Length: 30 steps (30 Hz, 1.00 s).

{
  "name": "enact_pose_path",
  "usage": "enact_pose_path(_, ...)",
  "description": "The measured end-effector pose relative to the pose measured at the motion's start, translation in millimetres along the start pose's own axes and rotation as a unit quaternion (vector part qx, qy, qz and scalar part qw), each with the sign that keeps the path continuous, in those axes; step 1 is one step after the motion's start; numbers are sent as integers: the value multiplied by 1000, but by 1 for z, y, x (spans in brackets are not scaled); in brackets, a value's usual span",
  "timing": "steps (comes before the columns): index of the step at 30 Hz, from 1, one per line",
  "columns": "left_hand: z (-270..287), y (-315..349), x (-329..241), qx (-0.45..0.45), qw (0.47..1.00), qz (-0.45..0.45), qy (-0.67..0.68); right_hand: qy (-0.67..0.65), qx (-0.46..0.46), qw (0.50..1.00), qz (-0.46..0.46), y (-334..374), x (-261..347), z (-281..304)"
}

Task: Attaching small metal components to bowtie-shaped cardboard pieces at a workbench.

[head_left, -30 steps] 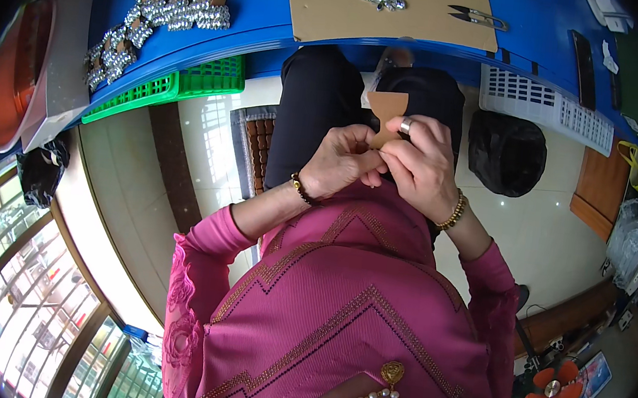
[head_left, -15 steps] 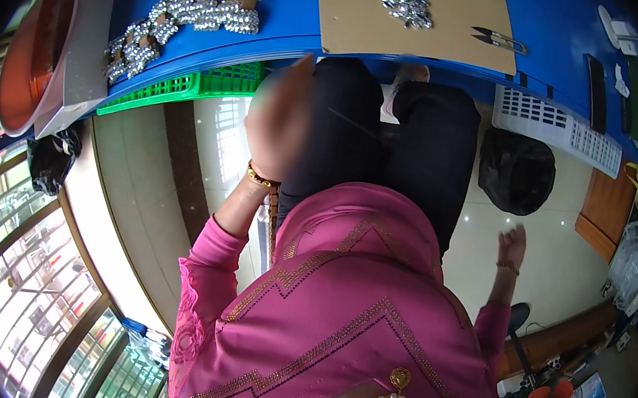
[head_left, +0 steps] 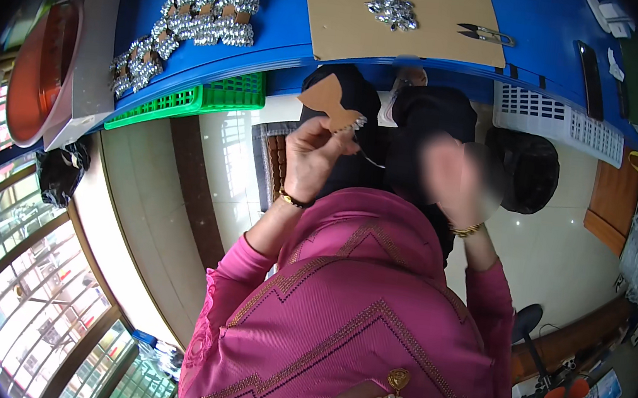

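Note:
Over my lap, my left hand [head_left: 311, 159] pinches a waisted piece of brown cardboard [head_left: 323, 97]. A short row of small silver beads [head_left: 356, 123] lies along the card's lower right edge, and a thin pale strand [head_left: 370, 160] hangs below it. My right hand [head_left: 452, 178] is apart from the card, above my other thigh; motion smears its fingers, so I cannot make out whether it holds anything. On the table, a brown board [head_left: 420, 50] carries a loose pile of silver beads [head_left: 393, 11] and black-bladed thread snips [head_left: 488, 35].
Several cards wound with silver beads [head_left: 217, 17] lie on the blue table [head_left: 284, 9], left of the board. A dark phone [head_left: 590, 80] is at the right. Below the table are a green basket [head_left: 229, 90], a white basket [head_left: 560, 119] and a black bin bag [head_left: 530, 174].
My left hand has moved right and lower, and the cardboard now shows clearly. My right hand has swung in from the far right to above my lap. The view has shifted slightly.

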State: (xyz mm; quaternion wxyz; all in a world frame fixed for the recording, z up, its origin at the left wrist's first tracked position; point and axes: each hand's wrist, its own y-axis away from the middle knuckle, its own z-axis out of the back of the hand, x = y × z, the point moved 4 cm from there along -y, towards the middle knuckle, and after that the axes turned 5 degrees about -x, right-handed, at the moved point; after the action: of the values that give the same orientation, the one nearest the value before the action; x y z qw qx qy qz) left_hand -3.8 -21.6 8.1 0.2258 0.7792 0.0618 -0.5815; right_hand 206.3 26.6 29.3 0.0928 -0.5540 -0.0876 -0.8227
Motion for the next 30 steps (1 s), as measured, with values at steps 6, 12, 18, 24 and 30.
enact_pose_path(6, -14, 5, 5, 15, 999, -14, 38, 25, 47, 989, 137, -14, 50, -48)
enact_pose_path(12, -15, 2, 6, 10, 999, -12, 30, 56, 22, 986, 153, -16, 51, -50)
enact_pose_path(18, -17, 2, 7, -14, 999, -21, 30, 82, 23, 985, 148, -18, 46, -52)
enact_pose_path(24, -19, 1, 6, -21, 999, -25, 33, 78, 13, 985, 154, -20, 45, -53)
enact_pose_path(30, -22, 0, 4, -21, 999, -29, 32, 78, 16, 986, 146, -19, 44, -51)
